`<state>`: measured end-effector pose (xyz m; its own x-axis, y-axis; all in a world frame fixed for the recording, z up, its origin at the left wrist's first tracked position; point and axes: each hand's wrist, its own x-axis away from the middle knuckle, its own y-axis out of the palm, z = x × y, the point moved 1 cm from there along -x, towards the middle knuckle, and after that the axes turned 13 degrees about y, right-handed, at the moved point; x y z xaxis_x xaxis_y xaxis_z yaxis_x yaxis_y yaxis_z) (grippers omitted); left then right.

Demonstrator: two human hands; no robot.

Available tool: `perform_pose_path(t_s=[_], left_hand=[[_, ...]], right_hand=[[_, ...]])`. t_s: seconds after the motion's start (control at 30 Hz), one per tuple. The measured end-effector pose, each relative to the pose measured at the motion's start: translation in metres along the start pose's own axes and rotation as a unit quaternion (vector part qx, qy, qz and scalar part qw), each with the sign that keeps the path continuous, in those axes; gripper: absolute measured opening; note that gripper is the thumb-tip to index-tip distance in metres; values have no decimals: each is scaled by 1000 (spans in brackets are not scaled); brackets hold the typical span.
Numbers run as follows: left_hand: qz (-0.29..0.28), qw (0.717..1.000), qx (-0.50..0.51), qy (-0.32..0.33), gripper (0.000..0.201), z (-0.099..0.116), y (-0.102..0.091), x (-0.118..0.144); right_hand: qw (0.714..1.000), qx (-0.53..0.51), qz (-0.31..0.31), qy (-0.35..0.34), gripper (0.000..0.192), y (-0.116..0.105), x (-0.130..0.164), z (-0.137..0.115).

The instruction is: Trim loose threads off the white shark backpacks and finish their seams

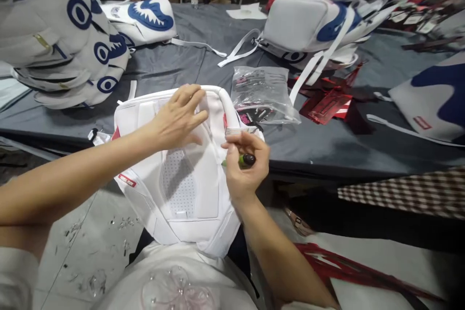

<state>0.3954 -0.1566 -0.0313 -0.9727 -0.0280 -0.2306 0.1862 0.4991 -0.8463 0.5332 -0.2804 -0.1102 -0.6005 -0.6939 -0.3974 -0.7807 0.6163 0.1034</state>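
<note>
Left hand spread flat on the white backpack, pinning its back panel steady against the desk edge. Right hand, just right of it, pinches a green lighter at the strap seam.

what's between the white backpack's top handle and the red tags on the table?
In the head view, a clear plastic bag of small parts lies on the grey table between the white backpack handle and the red tags.
</note>
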Motion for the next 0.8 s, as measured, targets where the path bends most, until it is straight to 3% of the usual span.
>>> perform_pose_path(t_s=[0.13, 0.23, 0.37, 0.5, 0.63, 0.8], left_hand=[[-32, 998, 46, 23, 41, 31, 12, -12], [-55, 996, 72, 23, 42, 36, 18, -18], [-29, 996, 82, 26, 26, 41, 24, -13], [26, 995, 99, 1, 21, 53, 33, 1], [119, 985, 120, 21, 4, 59, 42, 13], [164, 981, 103, 29, 15, 60, 49, 19]], right_hand=[[987, 120, -105, 9, 14, -25, 8, 6], [972, 213, -103, -2, 23, -46, 13, 2], [972, 192, -60, 125, 43, -63, 18, 1], [977, 97, -45, 185, 41, -61, 19, 0], [972, 142, -22, 184, 28, -54, 14, 1], [971, 182, 10, 157, 20, -42, 12, 0]])
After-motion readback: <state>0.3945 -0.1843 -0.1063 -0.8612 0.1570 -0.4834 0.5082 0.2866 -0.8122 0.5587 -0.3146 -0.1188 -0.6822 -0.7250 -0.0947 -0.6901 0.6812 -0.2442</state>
